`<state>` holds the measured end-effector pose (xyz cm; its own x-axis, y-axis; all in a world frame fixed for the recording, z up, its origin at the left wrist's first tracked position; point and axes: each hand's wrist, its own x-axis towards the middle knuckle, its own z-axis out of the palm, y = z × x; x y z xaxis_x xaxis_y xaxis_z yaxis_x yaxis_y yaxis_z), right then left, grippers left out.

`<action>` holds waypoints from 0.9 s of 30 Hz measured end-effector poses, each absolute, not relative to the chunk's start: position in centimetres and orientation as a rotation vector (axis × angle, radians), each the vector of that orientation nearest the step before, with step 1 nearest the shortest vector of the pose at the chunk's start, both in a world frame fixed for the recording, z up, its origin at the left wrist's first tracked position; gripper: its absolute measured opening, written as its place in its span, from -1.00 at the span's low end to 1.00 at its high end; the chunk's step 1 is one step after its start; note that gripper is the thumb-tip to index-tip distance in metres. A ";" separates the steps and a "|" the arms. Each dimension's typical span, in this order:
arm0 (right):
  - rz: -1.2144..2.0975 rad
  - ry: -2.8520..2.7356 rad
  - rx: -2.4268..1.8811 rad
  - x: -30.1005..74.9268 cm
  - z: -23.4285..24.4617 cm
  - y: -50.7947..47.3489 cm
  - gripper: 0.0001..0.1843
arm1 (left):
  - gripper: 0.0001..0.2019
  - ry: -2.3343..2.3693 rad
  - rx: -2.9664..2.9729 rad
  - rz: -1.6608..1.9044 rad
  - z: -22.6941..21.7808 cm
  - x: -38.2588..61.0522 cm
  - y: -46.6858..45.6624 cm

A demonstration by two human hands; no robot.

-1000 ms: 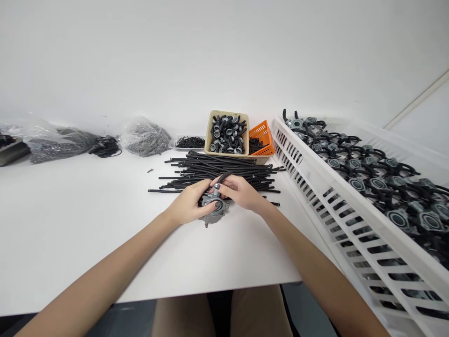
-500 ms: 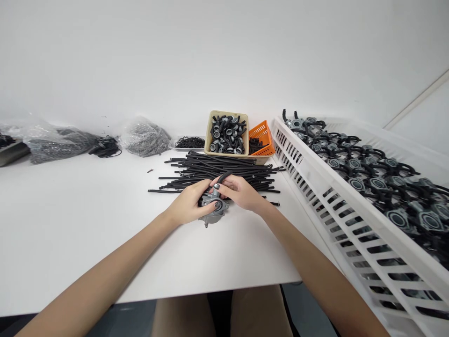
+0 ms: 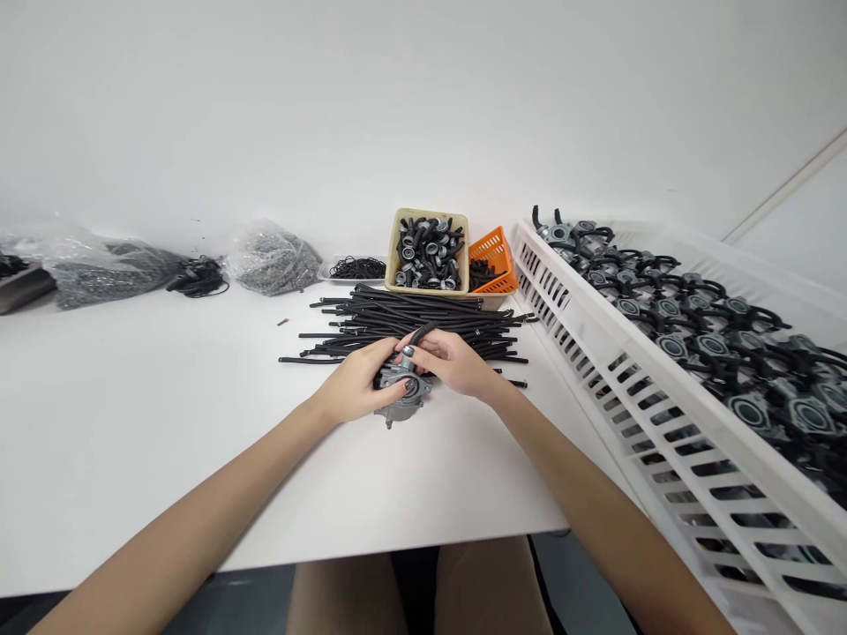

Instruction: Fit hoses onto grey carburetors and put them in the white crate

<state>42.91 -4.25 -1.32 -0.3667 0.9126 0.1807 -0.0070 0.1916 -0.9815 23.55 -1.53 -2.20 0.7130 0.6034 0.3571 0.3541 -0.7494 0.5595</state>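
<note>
**Metal fitting clasped in both hands, mid-table**

Metal fitting (image 3: 403, 394) sits low over the white table (image 3: 165, 397), just in front of the pile of black hoses (image 3: 423, 319). I see my left hand (image 3: 357, 384) curled around its left side, fingers closed on the grey body. My right hand (image 3: 456, 362) is closed on it from the right, thumb and forefinger pinched on a short black hose (image 3: 422, 333).

That hose rises from the top of the fitting and bends away from me toward the pile, so its long axis runs roughly front to back. The fitting shows a round face turned up toward me. A small lug pokes out below my left hand toward the near edge. I cannot tell its own long axis, as my fingers cover most of it.

Behind the pile, a beige bin (image 3: 394, 247) is full of black-and-silver ring parts. An orange basket (image 3: 499, 251) touching its right side holds a few dark pieces. On my right, a white slatted crate (image 3: 595, 348) holds rows of grey fittings with hoses on them. Far left, clear bags (image 3: 274, 260) hold dark small parts.
</note>
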 end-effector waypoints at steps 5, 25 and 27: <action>1.312 -1.582 -0.883 42.9 -1.2 -4.3 -0.66 | -0.77 0.728 2.465 0.746 -2.2 23.6 -1.5; 1.295 -1.586 -0.862 42.9 -1.6 -4.2 -0.73 | -0.77 0.743 2.463 0.735 -2.2 23.6 -1.6; 1.293 -1.587 -0.862 42.9 -1.6 -4.2 -0.73 | -0.76 0.739 2.465 0.741 -2.2 23.6 -1.5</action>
